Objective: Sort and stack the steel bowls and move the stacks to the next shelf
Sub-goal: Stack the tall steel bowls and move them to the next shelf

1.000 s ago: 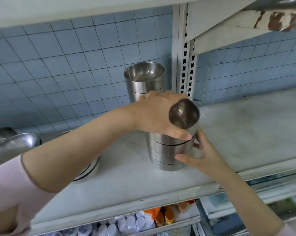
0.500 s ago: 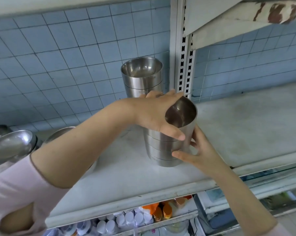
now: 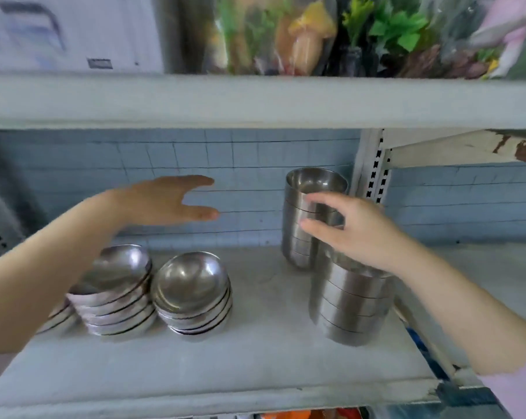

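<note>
Two tall stacks of straight-sided steel bowls stand at the right end of the shelf (image 3: pixel 255 352): a near stack (image 3: pixel 350 303) and a far stack (image 3: pixel 304 213) by the tiled wall. My right hand (image 3: pixel 355 231) hovers over the near stack's top with fingers spread, holding nothing. My left hand (image 3: pixel 168 201) is open in the air above the left side, away from any bowl. Below it sit stacks of shallow round steel bowls, one in the middle (image 3: pixel 192 294), one further left (image 3: pixel 116 294). A third is mostly hidden behind my left forearm.
A perforated white upright (image 3: pixel 373 170) separates this shelf from the neighbouring shelf (image 3: pixel 482 267) on the right. The shelf above (image 3: pixel 255 101) carries plastic-wrapped artificial flowers (image 3: pixel 316 34). Orange items show under the front edge.
Both hands have let go of the near tall stack. My left hand has swung away to the left and up. The view has shifted left, revealing the shallow bowl stacks.
</note>
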